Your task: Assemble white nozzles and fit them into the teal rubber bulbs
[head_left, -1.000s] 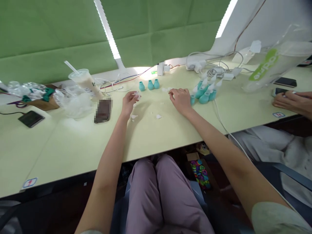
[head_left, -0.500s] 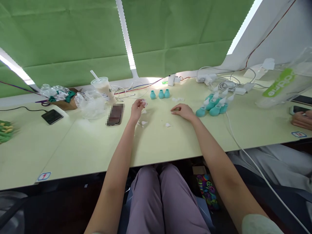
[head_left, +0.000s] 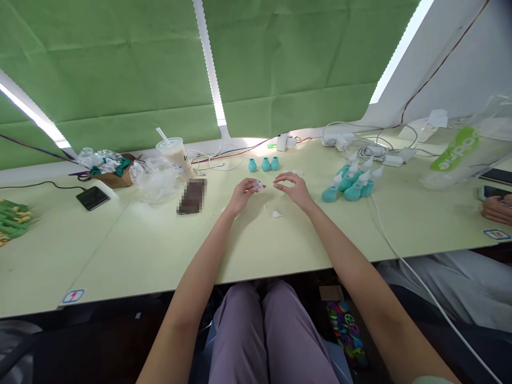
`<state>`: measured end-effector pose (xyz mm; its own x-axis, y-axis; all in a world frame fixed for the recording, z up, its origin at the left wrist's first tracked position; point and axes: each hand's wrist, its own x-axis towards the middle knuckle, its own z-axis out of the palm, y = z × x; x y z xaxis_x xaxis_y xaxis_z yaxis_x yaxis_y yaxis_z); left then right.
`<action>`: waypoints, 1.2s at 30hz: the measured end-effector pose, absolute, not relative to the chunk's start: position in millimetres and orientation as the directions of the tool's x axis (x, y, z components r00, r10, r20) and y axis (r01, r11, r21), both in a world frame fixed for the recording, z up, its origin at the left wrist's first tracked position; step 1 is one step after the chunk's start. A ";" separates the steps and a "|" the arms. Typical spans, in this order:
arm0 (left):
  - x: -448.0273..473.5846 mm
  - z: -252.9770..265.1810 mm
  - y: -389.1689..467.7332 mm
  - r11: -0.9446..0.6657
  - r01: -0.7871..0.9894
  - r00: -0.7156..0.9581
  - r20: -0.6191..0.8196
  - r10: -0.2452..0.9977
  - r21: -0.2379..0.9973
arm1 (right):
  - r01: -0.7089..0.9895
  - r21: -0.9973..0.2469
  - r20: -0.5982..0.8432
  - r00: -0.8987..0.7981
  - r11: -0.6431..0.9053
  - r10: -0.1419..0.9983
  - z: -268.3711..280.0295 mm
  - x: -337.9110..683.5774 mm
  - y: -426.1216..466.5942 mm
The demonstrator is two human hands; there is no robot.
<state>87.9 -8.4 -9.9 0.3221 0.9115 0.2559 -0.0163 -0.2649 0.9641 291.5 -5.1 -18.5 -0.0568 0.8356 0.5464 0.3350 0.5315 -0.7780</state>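
My left hand pinches a small translucent white plastic piece above the table. Facing it, a short gap away, my right hand has thumb and fingers curved and apart, with nothing visible between them. A white pointed nozzle tip lies on the table below the hands; other small white bits are partly hidden by my left hand. Behind stand three teal rubber bulbs with open necks. To the right of my right hand, several teal bulbs with white nozzles are grouped close together.
Left of my hands are a phone, a drink cup with straw, a clear plastic bag and a cardboard box. Cables and a power strip run along the back. A white cord crosses at right, near another person's hand.
My left hand has moved right, carrying the white piece towards the middle. My right hand has shifted slightly left, and its thumb and fingers have spread further apart.
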 end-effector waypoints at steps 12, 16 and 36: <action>99.8 -3.4 -22.3 -0.256 0.027 0.401 0.224 0.888 0.966 | 0.268 -0.756 0.603 -0.069 0.597 0.795 -5.9 272.5 -23.4; 100.0 -3.0 -23.2 -0.231 -0.006 0.428 0.211 0.879 0.973 | 0.275 -0.741 0.618 -0.080 0.613 0.782 -6.2 271.7 -24.6; 109.3 -3.3 -27.5 -0.129 -0.104 0.388 0.159 0.908 0.986 | 0.516 -0.607 0.631 -0.149 0.604 0.762 -8.3 271.8 -24.6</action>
